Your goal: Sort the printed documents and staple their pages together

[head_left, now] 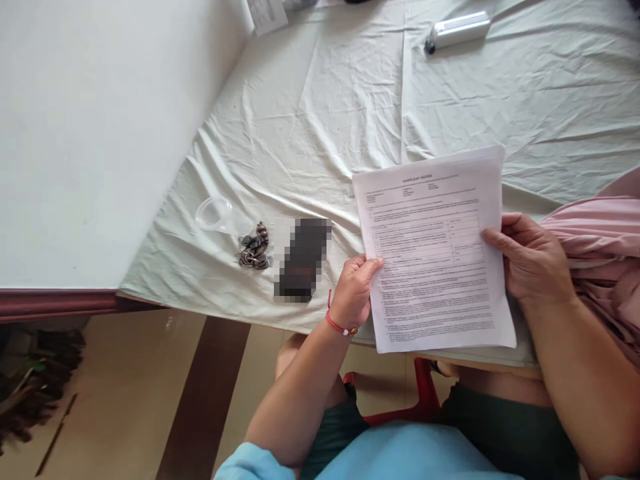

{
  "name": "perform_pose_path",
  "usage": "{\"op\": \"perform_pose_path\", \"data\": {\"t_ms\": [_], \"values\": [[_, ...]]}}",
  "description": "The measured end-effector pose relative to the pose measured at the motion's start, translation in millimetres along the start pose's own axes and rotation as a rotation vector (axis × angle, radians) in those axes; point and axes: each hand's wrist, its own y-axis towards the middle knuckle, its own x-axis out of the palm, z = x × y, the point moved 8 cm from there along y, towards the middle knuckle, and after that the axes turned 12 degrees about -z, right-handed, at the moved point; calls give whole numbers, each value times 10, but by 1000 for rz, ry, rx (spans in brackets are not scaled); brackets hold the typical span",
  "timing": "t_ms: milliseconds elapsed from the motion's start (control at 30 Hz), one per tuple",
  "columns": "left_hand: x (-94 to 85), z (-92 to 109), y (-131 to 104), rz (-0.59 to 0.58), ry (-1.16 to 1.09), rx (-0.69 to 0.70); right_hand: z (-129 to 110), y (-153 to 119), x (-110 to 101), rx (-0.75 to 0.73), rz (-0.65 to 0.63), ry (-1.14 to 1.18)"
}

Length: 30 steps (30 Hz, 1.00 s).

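A stack of printed white sheets (435, 293) is held up over the near edge of the cloth-covered table. My left hand (353, 290), with a red string bracelet on the wrist, pinches the stack's left edge, thumb on top. On the right edge my right hand (530, 257) grips the same stack, its thumb on the front page and its other fingers mostly behind. A dark pixelated object (303, 260) lies to the left of my left hand. Beside it are keys (254, 257) with brown beads and a clear plastic cup (215, 213) on its side.
A silver bottle (460, 30) lies on the pale tablecloth (325, 133) at the back right. White paper (269, 13) is at the back left, by a white wall. Pink fabric (600, 233) is bunched at the right. Below is a red stool (425, 393).
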Motion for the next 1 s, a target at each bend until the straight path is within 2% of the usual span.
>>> {"op": "perform_pose_path", "data": {"t_ms": [233, 433, 700, 1000], "values": [[-53, -7, 20, 8, 52, 62, -3, 28, -79, -48, 91, -19], [-57, 7, 19, 23, 58, 49, -21, 3, -110, -46, 114, -108], [-109, 6, 36, 113, 1, 24, -162, -12, -158, -266, 149, -304], [-101, -20, 36, 32, 14, 9, -153, 18, -323, -165, 269, -144]]}}
